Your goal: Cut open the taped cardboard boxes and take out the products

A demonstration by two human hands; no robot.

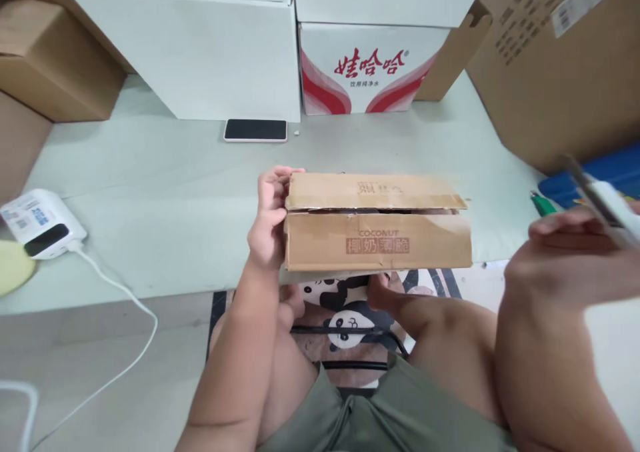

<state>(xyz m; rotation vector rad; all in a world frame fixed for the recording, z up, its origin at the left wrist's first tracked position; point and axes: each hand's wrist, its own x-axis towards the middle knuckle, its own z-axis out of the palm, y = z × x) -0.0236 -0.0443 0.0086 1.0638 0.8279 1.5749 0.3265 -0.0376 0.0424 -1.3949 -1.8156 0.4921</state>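
A brown cardboard box printed COCONUT stands at the near edge of a pale green mat, its top flaps closed. My left hand grips the box's left end, fingers curled over the top edge. My right hand is raised at the right, closed round a white-handled tool with a dark blade, perhaps a cutter or scissors. It is apart from the box.
White cartons and a red-and-white carton line the back. Brown boxes stand left and right. A phone lies on the mat. A white device with a cable sits left. My knees are below.
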